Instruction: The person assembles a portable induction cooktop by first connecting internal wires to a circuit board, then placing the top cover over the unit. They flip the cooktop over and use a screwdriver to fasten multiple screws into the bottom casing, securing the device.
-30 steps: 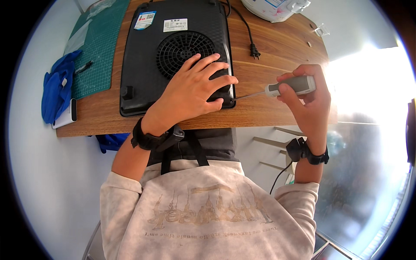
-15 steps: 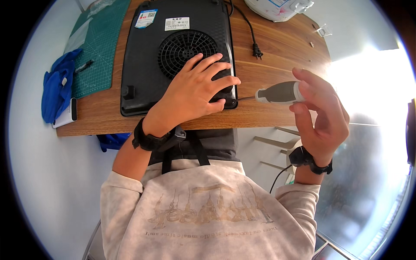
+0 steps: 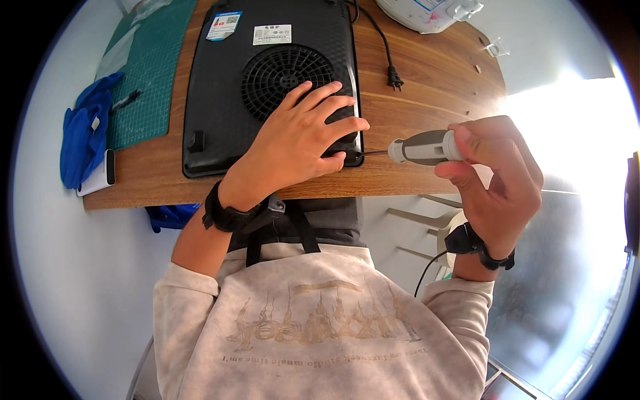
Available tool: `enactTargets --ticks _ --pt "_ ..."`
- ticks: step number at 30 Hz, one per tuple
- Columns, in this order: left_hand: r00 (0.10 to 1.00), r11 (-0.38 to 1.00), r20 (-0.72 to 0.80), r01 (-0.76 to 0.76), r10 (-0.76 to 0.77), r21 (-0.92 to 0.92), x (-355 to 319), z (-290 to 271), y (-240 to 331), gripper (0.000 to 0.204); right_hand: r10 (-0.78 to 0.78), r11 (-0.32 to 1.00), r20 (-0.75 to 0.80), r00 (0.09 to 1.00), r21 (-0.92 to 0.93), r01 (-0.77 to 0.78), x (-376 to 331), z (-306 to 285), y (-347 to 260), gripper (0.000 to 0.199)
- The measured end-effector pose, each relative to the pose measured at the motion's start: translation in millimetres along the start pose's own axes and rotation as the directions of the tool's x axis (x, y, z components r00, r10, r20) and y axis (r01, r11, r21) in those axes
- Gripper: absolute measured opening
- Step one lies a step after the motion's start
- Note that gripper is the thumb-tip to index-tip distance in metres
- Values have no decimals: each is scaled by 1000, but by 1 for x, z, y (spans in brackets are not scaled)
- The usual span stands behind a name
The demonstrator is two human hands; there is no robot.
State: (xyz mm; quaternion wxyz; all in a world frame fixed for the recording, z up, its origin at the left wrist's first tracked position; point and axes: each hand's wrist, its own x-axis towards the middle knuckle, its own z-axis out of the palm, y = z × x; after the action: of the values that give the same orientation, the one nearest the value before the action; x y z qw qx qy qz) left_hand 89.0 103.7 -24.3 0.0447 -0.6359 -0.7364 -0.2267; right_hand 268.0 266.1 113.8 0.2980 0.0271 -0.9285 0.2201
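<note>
Fingers of the right hand curl round the butt end of a grey screwdriver, a loose, partly closed hold with the thumb low and the forefinger above; how firmly the thumb presses I can't tell. From that grip the shaft runs left to the near right corner of a flat black appliance, lying with its vent grille upward. Whether the tip sits in a screw is too small to make out. Holding the handle at its very end likely leaves the fingertips free to roll it.

Further left of the grip, the left hand spreads open over the appliance, gripping nothing; its weight there presumably steadies the casing. Its thumb lies just beside the shaft's end, so a slip could catch it.

Beyond the grip, up and to the left, a plug and its cord rest on the wooden table, apart from the tool. Farther beyond stands a white appliance. Well left, past the casing, are a green cutting mat and blue cloth. Below the grip, a cable hangs from the right wrist strap, clear of the shaft.
</note>
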Motion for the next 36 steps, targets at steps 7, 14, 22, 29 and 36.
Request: enactTargets --ticks 7,14,22,29,36 --pt "1000 1000 -21 -2 2 -1 -2 2 -1 52 -41 976 39 998 -214 48 -2 1 2 42" --pt "1000 1000 -2 -9 9 -12 1 -1 -1 52 -1 1000 -127 992 9 2 -8 22 4 35" --pt "1000 1000 -15 -12 12 -9 0 0 -1 53 -135 991 -3 991 0 135 2 11 2 40" --pt "1000 1000 -8 -6 6 -4 0 0 0 53 -69 996 -11 998 -51 68 16 7 6 40" --pt "998 1000 -55 -29 29 8 -1 4 -2 52 -184 973 -7 983 -144 181 24 17 3 58"
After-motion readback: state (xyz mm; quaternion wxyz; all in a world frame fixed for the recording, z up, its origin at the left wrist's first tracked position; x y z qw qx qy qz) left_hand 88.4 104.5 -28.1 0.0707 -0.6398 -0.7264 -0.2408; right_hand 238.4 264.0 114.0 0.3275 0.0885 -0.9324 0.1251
